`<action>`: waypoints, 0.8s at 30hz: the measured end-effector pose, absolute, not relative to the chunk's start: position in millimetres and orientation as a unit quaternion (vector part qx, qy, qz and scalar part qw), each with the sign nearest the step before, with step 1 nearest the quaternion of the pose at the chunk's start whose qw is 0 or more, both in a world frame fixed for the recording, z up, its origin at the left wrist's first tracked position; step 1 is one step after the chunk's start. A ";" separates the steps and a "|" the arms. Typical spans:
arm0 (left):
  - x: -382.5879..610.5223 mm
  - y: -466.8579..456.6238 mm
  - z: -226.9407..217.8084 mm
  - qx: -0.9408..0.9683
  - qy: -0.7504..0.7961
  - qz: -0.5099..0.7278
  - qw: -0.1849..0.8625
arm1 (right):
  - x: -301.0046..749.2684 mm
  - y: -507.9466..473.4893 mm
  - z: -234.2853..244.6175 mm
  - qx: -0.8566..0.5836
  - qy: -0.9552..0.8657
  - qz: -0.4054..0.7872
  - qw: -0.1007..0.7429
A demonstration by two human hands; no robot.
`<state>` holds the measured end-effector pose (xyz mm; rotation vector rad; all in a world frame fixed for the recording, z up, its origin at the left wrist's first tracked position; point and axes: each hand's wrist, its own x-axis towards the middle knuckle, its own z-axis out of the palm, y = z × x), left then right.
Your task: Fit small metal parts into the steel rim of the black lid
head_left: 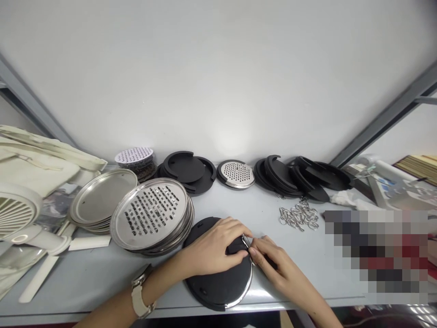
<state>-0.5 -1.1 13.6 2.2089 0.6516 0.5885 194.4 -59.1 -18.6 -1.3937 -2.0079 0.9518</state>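
Note:
A black round disc (pixel 223 287) with a shiny metal rim lies on the table before me, dark side up. My left hand (pixel 216 246) rests across it, thumb and fingers closed around a black tab at its right edge. A small shiny metal ring (pixel 245 241) shows at that tab, between my two hands. My right hand (pixel 273 259) pinches the ring at the disc's edge; its fingertips partly hide it. Right of the hands lies a loose pile of similar metal rings (pixel 300 216).
Left stand stacks of perforated metal discs (pixel 153 214) and plain metal discs (pixel 105 196). Along the wall are black rimmed covers (pixel 186 168), more black covers (pixel 283 175) and a disc with a perforated plate (pixel 236 174). A white fan (pixel 17 212) stands far left.

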 end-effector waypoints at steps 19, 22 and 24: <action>-1.4 2.1 9.3 0.858 0.238 0.231 0.392 | 195.8 -61.0 -18.0 -0.516 -0.744 0.347 0.245; -1.9 1.5 9.3 0.854 0.244 0.227 0.399 | 196.4 -60.4 -18.5 -0.517 -0.743 0.347 0.246; -2.1 1.0 9.3 0.851 0.246 0.225 0.405 | 197.1 -60.3 -19.6 -0.518 -0.743 0.343 0.247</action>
